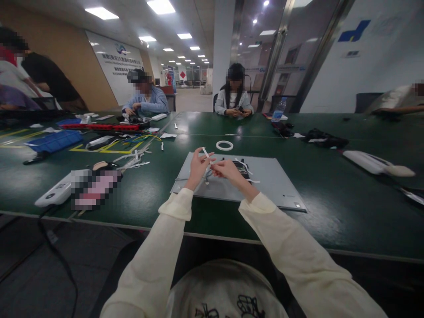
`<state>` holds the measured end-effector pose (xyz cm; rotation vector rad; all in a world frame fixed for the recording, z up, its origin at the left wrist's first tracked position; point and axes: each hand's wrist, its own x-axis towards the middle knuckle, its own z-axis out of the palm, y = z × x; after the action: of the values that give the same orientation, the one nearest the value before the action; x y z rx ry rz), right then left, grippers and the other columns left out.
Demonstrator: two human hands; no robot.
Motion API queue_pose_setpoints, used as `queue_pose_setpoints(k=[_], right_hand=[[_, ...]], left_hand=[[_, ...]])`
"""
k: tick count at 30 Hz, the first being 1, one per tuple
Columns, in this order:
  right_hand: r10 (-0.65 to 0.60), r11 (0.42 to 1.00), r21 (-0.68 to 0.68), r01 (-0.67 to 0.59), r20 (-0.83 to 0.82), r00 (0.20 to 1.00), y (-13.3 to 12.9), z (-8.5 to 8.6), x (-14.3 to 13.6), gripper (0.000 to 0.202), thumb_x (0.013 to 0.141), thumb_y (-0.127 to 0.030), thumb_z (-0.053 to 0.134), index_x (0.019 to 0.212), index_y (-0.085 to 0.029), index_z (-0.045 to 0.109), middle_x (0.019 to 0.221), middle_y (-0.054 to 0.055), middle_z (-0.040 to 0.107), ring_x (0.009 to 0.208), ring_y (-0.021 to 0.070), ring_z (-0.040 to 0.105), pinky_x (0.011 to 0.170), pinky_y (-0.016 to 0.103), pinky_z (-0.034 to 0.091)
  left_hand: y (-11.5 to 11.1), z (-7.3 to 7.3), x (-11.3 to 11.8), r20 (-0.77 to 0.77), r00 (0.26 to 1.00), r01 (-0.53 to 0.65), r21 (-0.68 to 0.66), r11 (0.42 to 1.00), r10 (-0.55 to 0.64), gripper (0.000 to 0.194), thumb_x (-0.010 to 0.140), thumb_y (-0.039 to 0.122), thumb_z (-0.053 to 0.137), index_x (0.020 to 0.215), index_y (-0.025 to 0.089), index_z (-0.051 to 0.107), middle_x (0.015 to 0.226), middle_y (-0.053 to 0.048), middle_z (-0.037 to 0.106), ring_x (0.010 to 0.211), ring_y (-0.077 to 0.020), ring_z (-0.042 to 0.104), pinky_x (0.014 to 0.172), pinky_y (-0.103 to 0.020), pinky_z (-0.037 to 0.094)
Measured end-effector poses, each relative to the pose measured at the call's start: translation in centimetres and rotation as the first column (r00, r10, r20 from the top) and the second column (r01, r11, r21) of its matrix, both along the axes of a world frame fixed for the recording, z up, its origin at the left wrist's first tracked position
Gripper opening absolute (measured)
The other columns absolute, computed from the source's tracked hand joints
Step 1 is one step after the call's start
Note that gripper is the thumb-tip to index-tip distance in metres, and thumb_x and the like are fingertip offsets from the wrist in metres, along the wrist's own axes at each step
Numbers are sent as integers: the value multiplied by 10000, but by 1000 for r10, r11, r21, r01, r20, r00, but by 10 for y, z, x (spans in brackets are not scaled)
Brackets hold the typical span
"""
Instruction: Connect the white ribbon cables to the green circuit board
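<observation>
Clock directions are read from the middle of the light grey panel (271,176), with twelve at the far side of the desk (142,196). The panel lies flat near the desk's near edge.

Both bare hands are raised over its ten o'clock part. The left hand (197,169) pinches a short white strip (206,153) between thumb and forefinger, its other fingers loosely spread. The strip slants down toward the right hand (228,170), whose thumb and forefinger are pressed together at its lower end; whether they grip it too is too small to tell. Thin grey cables (207,177) show just below the fingers.

On the panel, toward twelve, sits a black component (241,168), partly hidden by the right hand, with curved white strips beside it. A white tape roll (224,145) lies flat just beyond the panel's far edge, near eleven.

At ten o'clock are a heap of loose white strips (135,160) and, farther off, a blue tray (54,140). At nine, a white device (61,190) lies beside a pink item (97,187), blurred out. A clear bottle (279,109) stands at one; a black cloth-like bundle (326,138) lies at two, with a long white object (364,162) toward three. Two people sit across the desk, at eleven (145,99) and twelve (234,95).
</observation>
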<state>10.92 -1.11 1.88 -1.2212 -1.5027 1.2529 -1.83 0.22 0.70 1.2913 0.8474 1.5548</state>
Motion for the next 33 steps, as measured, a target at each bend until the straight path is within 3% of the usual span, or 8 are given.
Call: queue_pose_setpoints(k=[5,10,12,16,19,25,28,33], right_hand=[[24,997,80,-15,-109,994,-13,2,3,220,701,-365,624,699,-145,637,574,3,590,489,74,518,477,176,418],[39,985,171,-22,-96,995,-23,3,4,261,706,-406,602,700,-145,614,560,-4,575,471,80,505,486,195,427],[22,972,235,-5,-69,997,-25,2,4,257,732,-399,577,715,-144,609,561,-3,577,476,84,515,497,198,435],[-45,917,397,38,10,999,-24,-1,3,244,780,-370,536,737,-142,612,559,-2,581,495,89,536,503,186,436],[-41,905,425,7,70,997,-21,-7,4,239,790,-355,534,743,-140,627,574,9,600,503,97,554,508,191,451],[-17,964,264,6,41,999,-18,-10,-1,242,788,-336,556,717,-114,621,547,17,594,443,84,542,464,185,452],[18,985,175,-9,-51,999,-21,-11,-8,252,791,-276,559,963,-98,603,544,-3,592,431,81,543,449,179,461],[96,989,116,-87,-70,993,-25,-19,-17,610,772,-203,557,1329,-99,331,585,-13,610,461,121,582,451,220,490]], left_hand=[[-2,2,4,56,998,4,0,1000,-4,319,762,198,595,1027,211,418,1256,-114,526,963,-160,608,794,-308,495],[5,0,-5,226,968,-89,-103,991,111,551,798,294,579,1256,304,272,1252,-65,524,909,-159,630,767,-315,496],[7,2,-13,262,958,-72,-176,982,117,511,813,361,548,1251,266,304,1214,-87,553,886,-169,638,739,-297,493],[3,10,-17,223,953,266,-299,916,-204,506,837,572,369,1062,144,520,1053,-146,638,853,-207,643,707,-306,496],[-4,13,-11,165,937,344,-276,897,-308,506,812,571,427,960,119,600,966,-141,669,860,-214,643,733,-302,492],[-8,9,-3,122,974,200,-91,975,-189,339,776,414,579,892,105,659,870,-120,692,862,-210,646,810,-329,479],[-2,10,-7,155,977,153,-47,987,-144,322,789,390,571,911,104,656,898,-120,689,822,-196,653,798,-335,492],[12,11,-28,345,935,-73,-40,996,83,255,831,328,528,915,114,640,1018,-115,663,835,-142,647,833,-286,490]])
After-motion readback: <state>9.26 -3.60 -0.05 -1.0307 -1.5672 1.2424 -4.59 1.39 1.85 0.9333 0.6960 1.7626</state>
